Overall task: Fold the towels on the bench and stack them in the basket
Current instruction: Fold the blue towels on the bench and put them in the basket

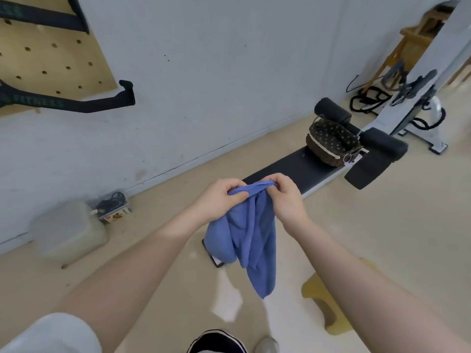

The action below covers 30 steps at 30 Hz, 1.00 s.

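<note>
One blue towel (251,233) hangs in the middle of the frame, bunched and unfolded, held up in the air by both hands at its top edge. The left hand (220,198) grips the gathered cloth with curled fingers and thumb, and the right hand (286,197) pinches the same edge just beside it, so the two hands are nearly touching. The towel's loose folds drop below the hands and cover the near end of the surface (293,166), a long black padded bench that runs from frame centre toward the upper right. At the far end of that surface sits the basket (331,143), dark woven wicker with a dotted fabric lining and a pale trim; what lies inside it cannot be made out. Black foam rollers (382,146) stand just beyond the basket, on a white metal frame (418,115). On the floor at lower right is a yellow stool (321,296), partly hidden by the right forearm. At left, a translucent plastic container (68,230) rests by the wall, and a pegboard (51,52) hangs in the upper left corner.
</note>
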Each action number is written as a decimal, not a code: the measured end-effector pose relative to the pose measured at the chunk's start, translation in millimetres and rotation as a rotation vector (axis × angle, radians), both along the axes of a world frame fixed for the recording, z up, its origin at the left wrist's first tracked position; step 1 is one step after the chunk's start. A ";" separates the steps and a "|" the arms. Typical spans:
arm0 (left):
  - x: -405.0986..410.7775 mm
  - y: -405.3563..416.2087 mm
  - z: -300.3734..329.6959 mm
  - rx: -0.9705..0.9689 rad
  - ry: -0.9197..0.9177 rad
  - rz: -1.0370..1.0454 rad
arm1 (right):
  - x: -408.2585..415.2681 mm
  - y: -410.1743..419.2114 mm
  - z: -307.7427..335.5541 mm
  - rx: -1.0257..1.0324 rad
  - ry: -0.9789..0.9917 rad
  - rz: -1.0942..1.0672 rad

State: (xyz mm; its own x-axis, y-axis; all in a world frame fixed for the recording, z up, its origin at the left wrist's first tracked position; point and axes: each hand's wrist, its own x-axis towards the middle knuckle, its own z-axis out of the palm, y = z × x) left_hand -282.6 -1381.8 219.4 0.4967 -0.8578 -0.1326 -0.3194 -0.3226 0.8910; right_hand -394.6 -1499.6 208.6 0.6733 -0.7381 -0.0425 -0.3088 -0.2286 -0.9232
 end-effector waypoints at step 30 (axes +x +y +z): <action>164.3 -311.6 -76.7 0.616 -0.391 0.106 | 161.6 -430.4 -79.0 0.112 0.349 0.073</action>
State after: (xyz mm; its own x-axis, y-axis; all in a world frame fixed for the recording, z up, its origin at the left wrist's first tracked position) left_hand -118.3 -1693.4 142.7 0.6824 -0.6297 -0.3712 -0.5156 -0.7746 0.3662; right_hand -233.0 -1930.0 129.6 0.6547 -0.6665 -0.3566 -0.5964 -0.1656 -0.7854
